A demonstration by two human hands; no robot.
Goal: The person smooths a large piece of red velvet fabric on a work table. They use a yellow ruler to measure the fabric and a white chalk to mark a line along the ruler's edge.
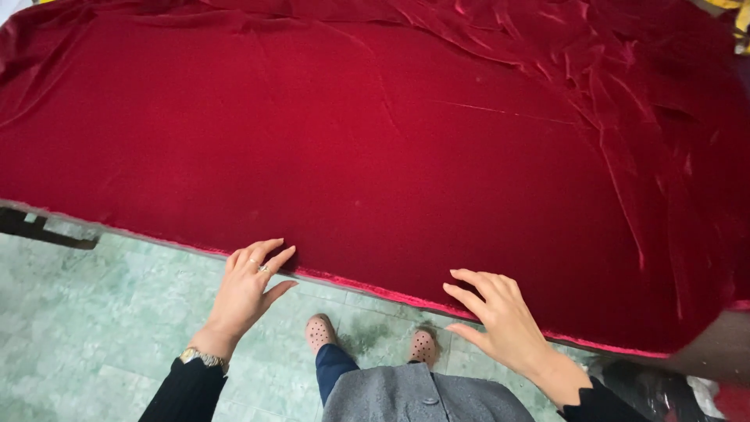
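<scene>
Green tiled floor (pixel 94 328); left hand (pixel 248 283), right hand (pixel 500 316) on red velvet cloth (pixel 375 141) edge.

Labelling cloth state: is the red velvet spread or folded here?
Spread. The red velvet cloth lies open across the table, mostly smooth, wrinkled toward the right side. Left hand and right hand rest open at its near edge.

Table (pixel 726 344): almost wholly covered; only a bare brownish corner shows at the lower right of the frame, and a thin pale edge runs along the near side at the left.

Red velvet cloth (pixel 375 141): 1 piece, lying directly on the table, spread across the upper and middle frame. Smooth in the centre and left; creased and rumpled toward the upper right. Its near hem follows the table edge from left to lower right.
</scene>
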